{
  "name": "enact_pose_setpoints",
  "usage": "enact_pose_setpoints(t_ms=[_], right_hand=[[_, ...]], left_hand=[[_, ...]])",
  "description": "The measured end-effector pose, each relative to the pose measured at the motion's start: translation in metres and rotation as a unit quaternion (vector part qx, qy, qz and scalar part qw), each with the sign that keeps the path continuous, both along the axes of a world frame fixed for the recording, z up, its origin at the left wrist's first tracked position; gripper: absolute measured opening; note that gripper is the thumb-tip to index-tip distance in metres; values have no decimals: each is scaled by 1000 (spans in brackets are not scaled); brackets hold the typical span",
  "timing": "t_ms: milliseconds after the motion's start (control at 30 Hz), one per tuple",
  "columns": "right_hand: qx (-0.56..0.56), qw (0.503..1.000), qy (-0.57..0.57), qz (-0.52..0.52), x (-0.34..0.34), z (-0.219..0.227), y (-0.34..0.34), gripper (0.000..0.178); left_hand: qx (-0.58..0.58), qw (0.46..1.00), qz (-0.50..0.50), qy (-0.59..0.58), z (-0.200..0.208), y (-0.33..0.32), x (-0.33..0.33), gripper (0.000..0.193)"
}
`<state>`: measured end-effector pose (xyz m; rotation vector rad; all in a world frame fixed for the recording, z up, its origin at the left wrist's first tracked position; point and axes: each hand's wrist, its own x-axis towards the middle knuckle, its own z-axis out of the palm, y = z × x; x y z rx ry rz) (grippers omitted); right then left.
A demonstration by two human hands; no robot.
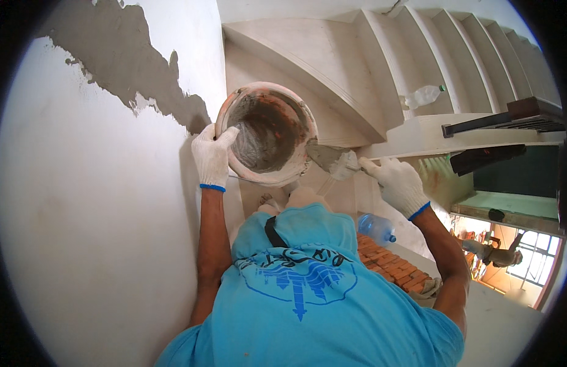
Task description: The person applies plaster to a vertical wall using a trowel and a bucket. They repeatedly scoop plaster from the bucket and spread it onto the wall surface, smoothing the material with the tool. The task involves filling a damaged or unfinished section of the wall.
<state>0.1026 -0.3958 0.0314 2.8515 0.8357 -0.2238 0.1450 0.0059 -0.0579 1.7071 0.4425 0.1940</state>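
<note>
Left hand [212, 156], white-gloved, clamped on rim of round orange bucket [268, 133], smeared grey inside with wet mortar. Right hand [398, 183], gloved, closed around trowel [333, 160], blade loaded grey, touching bucket's right edge. Grey plaster patch [127, 64] on wall beyond left hand.

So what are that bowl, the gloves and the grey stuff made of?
Bowl: probably plastic, orange-pink, smeared rim. Gloves: white knit fabric with blue cuffs, on the left hand and right hand. Grey stuff: wet mortar or plaster by its rough paste look, also on the trowel.
</note>
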Motion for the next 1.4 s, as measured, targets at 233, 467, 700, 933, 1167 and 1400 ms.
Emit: enact_pose_setpoints(t_ms=[233, 467, 700, 933, 1167, 1400], right_hand=[[63, 996, 30, -60, 3, 19, -59, 60], [271, 819, 314, -396, 15, 50, -19, 56], [340, 874, 213, -273, 25, 18, -29, 50], [202, 965, 112, -125, 42, 18, -28, 41], [106, 977, 140, -117, 59, 12, -13, 40], [93, 948, 272, -140, 70, 18, -1, 31]], left_hand=[[-43, 999, 28, -15, -8, 20, -3, 20], [-6, 1000, -8, -4, 6, 9, -2, 21], [-14, 999, -48, -6, 26, -10, -6, 24], [47, 995, -85, -10, 29, -18, -5, 26], [85, 990, -112, 17, 36, -22, -6, 28], [81, 990, -112, -16, 37, -26, -6, 33]])
